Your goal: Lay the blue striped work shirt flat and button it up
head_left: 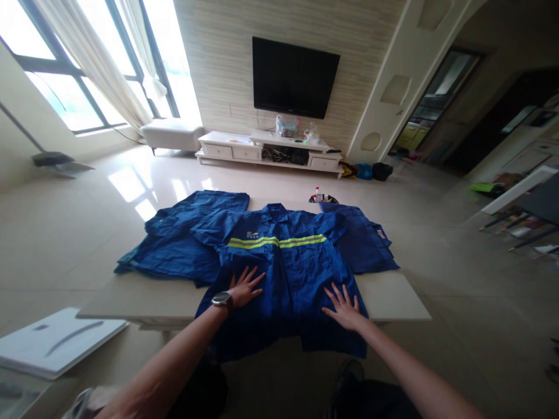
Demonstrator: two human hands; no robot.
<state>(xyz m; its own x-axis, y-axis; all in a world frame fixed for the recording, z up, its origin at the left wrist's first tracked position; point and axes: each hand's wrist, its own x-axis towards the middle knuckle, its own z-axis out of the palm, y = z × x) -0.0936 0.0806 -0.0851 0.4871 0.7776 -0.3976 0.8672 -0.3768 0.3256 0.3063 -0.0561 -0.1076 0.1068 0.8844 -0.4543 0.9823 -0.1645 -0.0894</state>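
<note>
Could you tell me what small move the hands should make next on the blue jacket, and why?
Probably sweep both palms outward to flatten the cloth. The left hand and right hand lie flat and spread on the lower front of the blue jacket, which is laid face up, hem hanging over the table edge.

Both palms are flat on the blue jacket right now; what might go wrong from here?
The jacket hangs its hem over the table's near edge, so pressure from the left hand and right hand might drag it off. Its sleeves overlap the other blue garments, which could shift too.
</note>
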